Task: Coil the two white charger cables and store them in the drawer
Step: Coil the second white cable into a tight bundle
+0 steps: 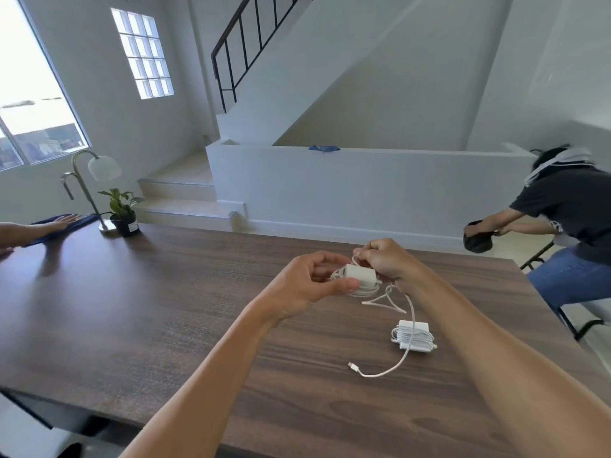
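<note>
Left hand (312, 285) is gripping the charger (360, 276) above the table (165, 309); right hand (383, 262) is pinching its cable (408, 325) just beside it. The slack is trailing across the second charger (413, 335), lying coiled nearer the person. Risk: winding is likely dragging that one, or loosening the coil. No drawer in view.

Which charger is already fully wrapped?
The charger on the table, cable coiled round it. The held charger trails loose cable to its plug.

Right hand (385, 261) hides the cable (408, 328) it pinches.
</note>
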